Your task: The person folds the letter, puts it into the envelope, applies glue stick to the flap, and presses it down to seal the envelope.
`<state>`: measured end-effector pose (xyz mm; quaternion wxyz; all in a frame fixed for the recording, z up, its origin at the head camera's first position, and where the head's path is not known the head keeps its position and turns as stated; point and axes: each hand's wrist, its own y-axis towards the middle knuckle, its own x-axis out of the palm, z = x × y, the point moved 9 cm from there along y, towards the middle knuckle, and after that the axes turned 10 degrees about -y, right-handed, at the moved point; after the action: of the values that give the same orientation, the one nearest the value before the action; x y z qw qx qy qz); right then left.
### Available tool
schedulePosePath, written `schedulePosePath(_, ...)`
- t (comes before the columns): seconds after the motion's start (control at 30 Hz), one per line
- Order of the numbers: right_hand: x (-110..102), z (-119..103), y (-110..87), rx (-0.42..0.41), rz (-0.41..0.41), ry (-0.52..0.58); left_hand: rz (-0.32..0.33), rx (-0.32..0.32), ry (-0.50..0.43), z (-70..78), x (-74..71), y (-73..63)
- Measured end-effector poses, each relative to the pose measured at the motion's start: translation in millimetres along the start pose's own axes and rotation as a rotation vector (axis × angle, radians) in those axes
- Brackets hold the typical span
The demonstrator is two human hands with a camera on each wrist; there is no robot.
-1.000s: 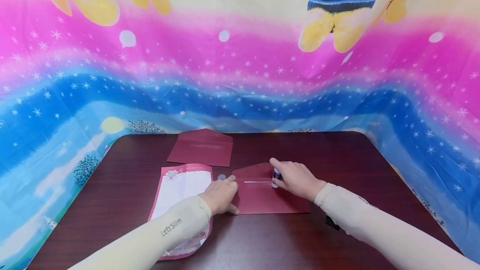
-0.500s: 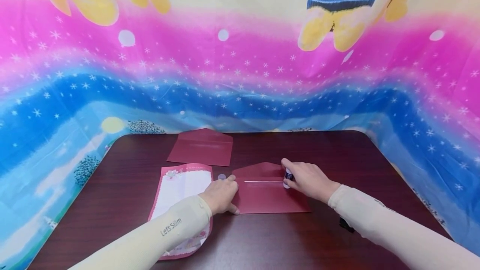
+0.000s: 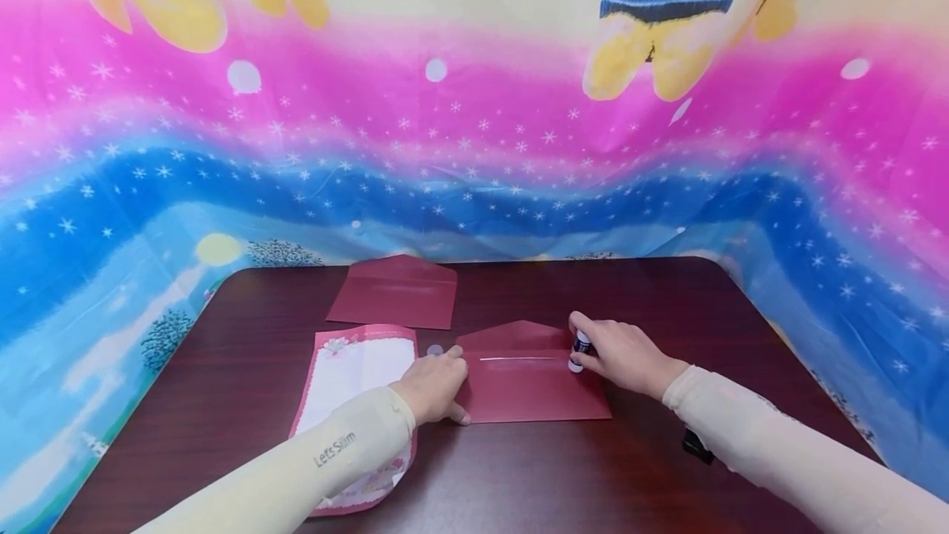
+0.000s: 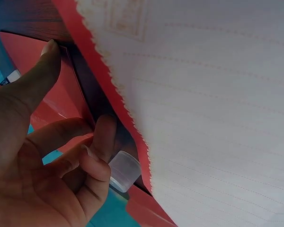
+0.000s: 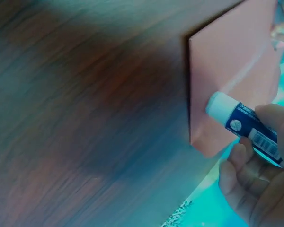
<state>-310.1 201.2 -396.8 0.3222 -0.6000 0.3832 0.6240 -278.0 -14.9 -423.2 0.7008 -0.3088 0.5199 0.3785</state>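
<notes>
A dark red envelope (image 3: pixel 534 395) lies flat on the table with its pointed flap unfolded to the far side. My right hand (image 3: pixel 626 357) grips a glue stick (image 3: pixel 579 351), white and dark blue, near the envelope's right end. In the right wrist view, the white end of the glue stick (image 5: pixel 248 125) meets the envelope (image 5: pixel 227 66). A white streak (image 3: pixel 519 358) runs leftward from it, just below the flap's fold. My left hand (image 3: pixel 432 386) presses the envelope's left edge, thumb and fingers spread along it. Close to those fingers stands a translucent cap (image 4: pixel 125 171).
A letter sheet (image 3: pixel 356 377) with a red border lies under my left forearm, its lower edge curling up. Behind it is a second red envelope (image 3: pixel 396 295), flap also unfolded. A printed cloth (image 3: pixel 474 147) hangs around the table's far and side edges.
My right hand has slid to the right with the glue stick, and the white streak behind it has grown longer. The left hand keeps its place on the envelope.
</notes>
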Motion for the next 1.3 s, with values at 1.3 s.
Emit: schedulePosePath(1.3, 0.2, -101.0, 61.9, -0.154, 0.059, 0.030, -0.027, -0.003, 0.035, 2.5, -2.2, -0.6)
